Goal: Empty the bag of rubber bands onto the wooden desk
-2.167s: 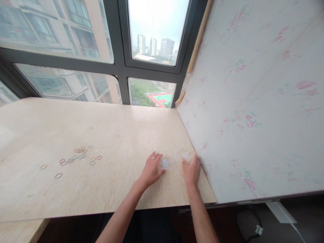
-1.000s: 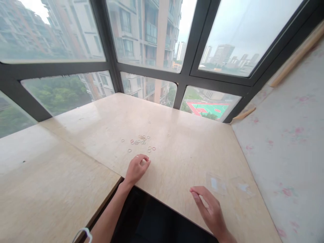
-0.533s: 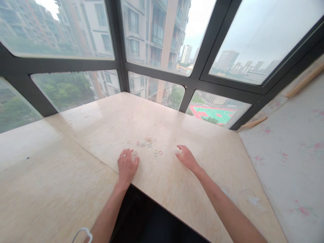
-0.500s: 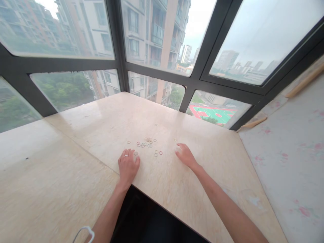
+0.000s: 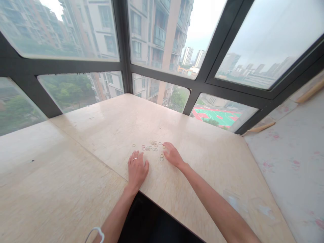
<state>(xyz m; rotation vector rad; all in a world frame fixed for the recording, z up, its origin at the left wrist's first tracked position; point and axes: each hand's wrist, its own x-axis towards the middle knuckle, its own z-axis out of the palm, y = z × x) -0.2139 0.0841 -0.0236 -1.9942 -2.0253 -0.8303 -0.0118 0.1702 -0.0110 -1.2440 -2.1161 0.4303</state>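
Several small coloured rubber bands (image 5: 152,145) lie scattered in a loose cluster on the pale wooden table (image 5: 202,158). My left hand (image 5: 137,168) rests flat on the table just in front of them, fingers stretched out, a ring on one finger. My right hand (image 5: 172,154) reaches across from the right and touches the table at the cluster's right edge, fingers extended over a couple of bands. Neither hand holds anything that I can see.
A small clear plastic box (image 5: 234,199) and its lid (image 5: 264,210) lie faintly visible near the table's right front. A flowered wall panel (image 5: 298,152) borders the right side. A second tabletop (image 5: 50,175) adjoins on the left. Dark window frames stand behind.
My right hand has moved left from the clear box to the rubber band cluster. My left hand has stayed flat near the bands. My view has turned slightly.
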